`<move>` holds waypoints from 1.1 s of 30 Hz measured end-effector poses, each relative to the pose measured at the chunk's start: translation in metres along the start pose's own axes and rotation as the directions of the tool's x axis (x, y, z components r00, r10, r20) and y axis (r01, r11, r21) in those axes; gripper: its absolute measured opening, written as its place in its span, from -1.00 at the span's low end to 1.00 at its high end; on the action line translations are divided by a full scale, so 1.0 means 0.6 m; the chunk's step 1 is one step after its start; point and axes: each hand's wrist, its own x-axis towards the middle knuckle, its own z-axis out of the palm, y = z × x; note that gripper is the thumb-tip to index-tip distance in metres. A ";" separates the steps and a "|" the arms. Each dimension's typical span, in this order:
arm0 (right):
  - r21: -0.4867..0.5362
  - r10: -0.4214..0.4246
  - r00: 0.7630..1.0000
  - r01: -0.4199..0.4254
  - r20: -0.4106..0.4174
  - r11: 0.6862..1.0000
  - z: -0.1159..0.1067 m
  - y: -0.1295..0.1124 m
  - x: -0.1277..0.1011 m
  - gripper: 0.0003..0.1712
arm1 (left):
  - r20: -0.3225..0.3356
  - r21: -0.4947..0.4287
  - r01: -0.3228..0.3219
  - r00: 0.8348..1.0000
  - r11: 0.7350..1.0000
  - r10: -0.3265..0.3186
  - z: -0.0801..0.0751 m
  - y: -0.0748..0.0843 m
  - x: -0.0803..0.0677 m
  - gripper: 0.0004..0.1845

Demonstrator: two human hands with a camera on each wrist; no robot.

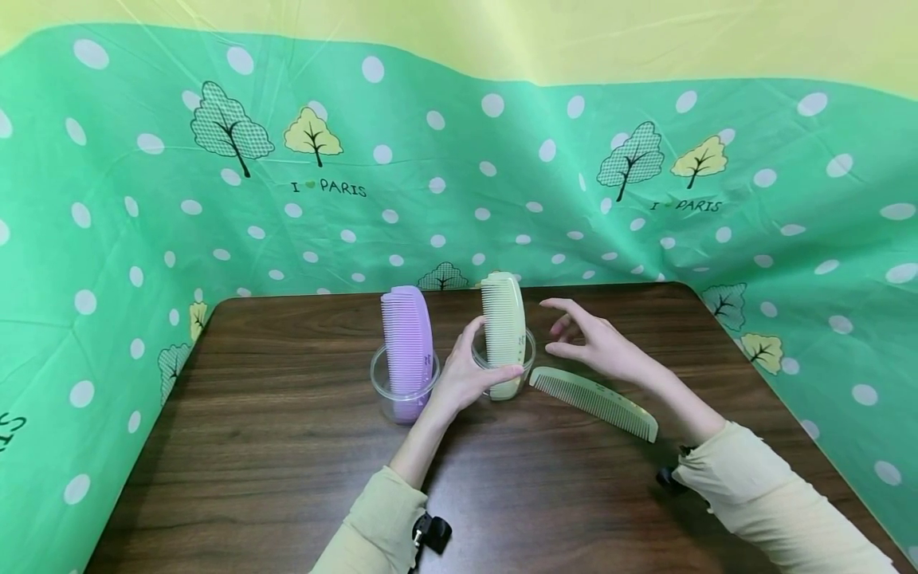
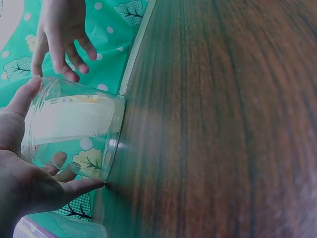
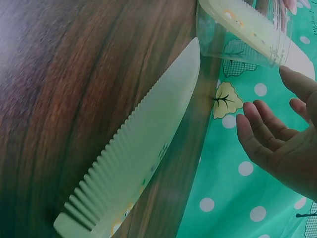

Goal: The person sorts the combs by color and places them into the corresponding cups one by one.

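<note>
We see two clear cups standing on the dark wooden counter [image 1: 287, 446], and each one already has a comb in it. The purple comb [image 1: 407, 343] stands upright in the left cup [image 1: 403, 391]. A pale green comb [image 1: 503, 327] stands upright in the right cup [image 1: 504, 363]. So, as we judge it, two combs are already placed.

Our left hand [image 1: 466, 375] holds the right cup: the thumb and fingers are curled around its wall, and in the left wrist view the fingers [image 2: 74, 186] press on the clear plastic with the green comb visible inside. This grip looks firm enough to keep the cup steady.

Our right hand [image 1: 595, 343] is in the air just beside this cup, with the fingers relaxed and spread; it holds nothing. The right wrist view shows the same released palm [image 3: 282, 144].

One more green comb [image 1: 595, 402] lies flat on the counter, under the right hand and with its end near the right cup. We think this comb is what is left. It is not touched by any hand now, and we see no third cup.
</note>
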 end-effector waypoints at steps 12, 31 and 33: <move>-0.029 0.014 0.993 -0.011 0.114 1.000 -0.011 0.021 -0.027 -0.19 | 0.003 -0.010 0.005 1.000 1.000 -0.005 0.000 -0.004 0.002 0.07; -0.119 0.076 0.944 -0.039 0.320 0.992 -0.017 0.039 -0.055 -0.07 | 0.003 -0.011 0.003 1.000 1.000 -0.003 0.001 -0.004 0.002 0.06; -0.134 0.076 0.940 -0.032 0.334 0.990 -0.017 0.037 -0.056 -0.06 | 0.003 -0.009 0.003 1.000 1.000 -0.003 0.001 -0.003 0.002 0.06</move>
